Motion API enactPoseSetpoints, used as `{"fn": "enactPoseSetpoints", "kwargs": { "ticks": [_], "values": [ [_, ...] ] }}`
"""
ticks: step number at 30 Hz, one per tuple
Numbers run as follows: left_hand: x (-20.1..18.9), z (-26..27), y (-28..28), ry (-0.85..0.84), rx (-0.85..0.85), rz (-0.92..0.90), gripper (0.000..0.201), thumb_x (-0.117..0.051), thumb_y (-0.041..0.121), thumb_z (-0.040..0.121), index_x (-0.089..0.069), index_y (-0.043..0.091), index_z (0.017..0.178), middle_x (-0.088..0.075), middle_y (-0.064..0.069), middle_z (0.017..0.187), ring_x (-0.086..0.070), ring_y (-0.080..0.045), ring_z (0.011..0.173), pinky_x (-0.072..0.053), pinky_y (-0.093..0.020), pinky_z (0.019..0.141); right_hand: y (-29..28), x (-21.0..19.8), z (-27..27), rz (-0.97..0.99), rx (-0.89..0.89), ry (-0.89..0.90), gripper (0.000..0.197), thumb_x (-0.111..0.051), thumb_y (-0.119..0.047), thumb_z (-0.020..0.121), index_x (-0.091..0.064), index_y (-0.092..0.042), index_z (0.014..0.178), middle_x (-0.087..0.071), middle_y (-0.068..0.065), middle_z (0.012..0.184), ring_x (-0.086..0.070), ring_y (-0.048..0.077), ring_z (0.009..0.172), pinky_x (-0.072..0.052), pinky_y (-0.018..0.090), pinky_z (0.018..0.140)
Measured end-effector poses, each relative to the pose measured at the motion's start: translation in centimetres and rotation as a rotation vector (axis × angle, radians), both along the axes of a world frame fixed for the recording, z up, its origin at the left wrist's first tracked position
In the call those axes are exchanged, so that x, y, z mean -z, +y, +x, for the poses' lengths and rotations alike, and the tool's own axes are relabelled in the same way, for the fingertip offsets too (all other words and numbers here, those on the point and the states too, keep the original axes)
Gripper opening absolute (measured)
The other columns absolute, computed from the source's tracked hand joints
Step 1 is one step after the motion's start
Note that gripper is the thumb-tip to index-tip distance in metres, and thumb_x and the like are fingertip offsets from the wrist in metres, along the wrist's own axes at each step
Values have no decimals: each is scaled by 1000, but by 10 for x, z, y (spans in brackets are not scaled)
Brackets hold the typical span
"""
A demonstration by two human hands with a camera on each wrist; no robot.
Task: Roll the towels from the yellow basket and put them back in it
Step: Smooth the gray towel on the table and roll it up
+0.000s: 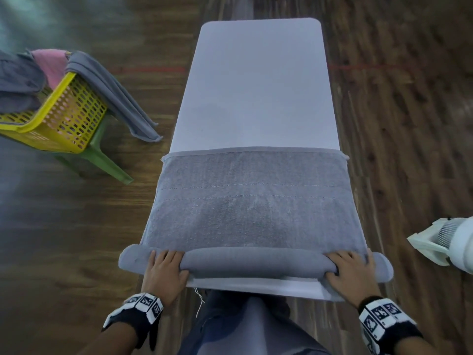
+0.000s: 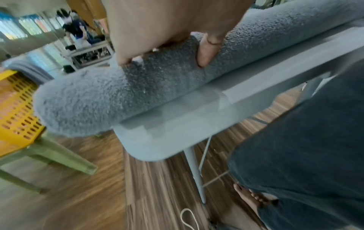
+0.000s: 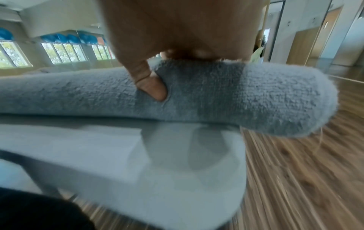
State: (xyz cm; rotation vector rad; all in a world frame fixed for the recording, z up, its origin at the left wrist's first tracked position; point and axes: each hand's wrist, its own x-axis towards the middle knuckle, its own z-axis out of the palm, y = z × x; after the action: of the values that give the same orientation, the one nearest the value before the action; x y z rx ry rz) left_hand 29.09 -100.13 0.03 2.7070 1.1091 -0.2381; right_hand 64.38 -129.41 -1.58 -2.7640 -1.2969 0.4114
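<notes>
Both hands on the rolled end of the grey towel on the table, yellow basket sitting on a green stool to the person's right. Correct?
Wrong side. The yellow basket on the green stool is to the person's left, as the head view shows. The rest holds: left hand and right hand grip the grey towel roll on the table.

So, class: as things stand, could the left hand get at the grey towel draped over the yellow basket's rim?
Probably yes, once freed. The left hand now holds the towel roll on the table. The draped towel hangs off the yellow basket on that hand's side, with only open floor between.
</notes>
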Motion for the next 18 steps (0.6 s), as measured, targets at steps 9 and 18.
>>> {"fn": "enactPoseSetpoints", "kwargs": {
  "ticks": [9, 18],
  "values": [
    [7, 17, 11, 34, -4, -41, 73, -33, 59, 89, -31, 15, 148, -33, -2, 153, -24, -24, 143, -6, -44, 117, 13, 4, 4, 32, 16, 98, 55, -47, -56, 87, -45, -32, 136, -50, -7, 139, -40, 18, 134, -5, 57, 114],
    [-8, 43, 41, 107, 51, 46, 49, -33, 35, 80, -59, 19, 118, -63, 1, 118, -56, -25, 114, -22, -56, 110, 52, -13, 30, 15, 27, 38, 60, -21, -46, 75, -61, -32, 118, -61, -6, 120, -50, 19, 116, -13, 59, 111]
  ]
}}
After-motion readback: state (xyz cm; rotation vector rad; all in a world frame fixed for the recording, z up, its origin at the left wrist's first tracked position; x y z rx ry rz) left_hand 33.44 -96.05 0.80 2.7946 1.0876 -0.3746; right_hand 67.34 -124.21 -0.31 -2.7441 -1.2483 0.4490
